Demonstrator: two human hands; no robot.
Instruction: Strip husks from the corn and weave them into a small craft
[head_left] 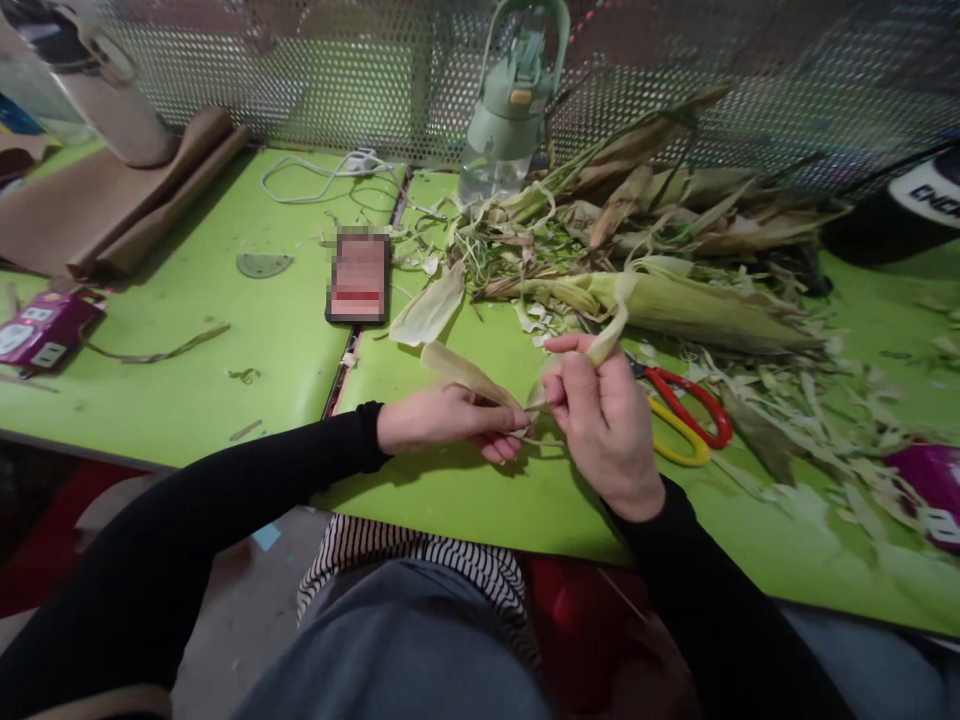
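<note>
My left hand (450, 422) and my right hand (604, 415) meet above the front of the green table (225, 330). Both are closed on pale corn husk strips (465, 372). The left hand pinches a strip that sticks up and to the left. The right hand grips another strip (611, 335) that curls upward above its fingers. Thin husk fibres run between the two hands. Red and yellow scissors (682, 410) lie on the table just right of my right hand, partly hidden by it.
A pile of corn husks and an unhusked ear (675, 305) lies behind the hands. A phone (358, 275), a green water bottle (510, 110), a white cable (322, 180), rolled brown paper (135, 210) and purple power strips (41, 328) are also on the table. Husk scraps litter the right side.
</note>
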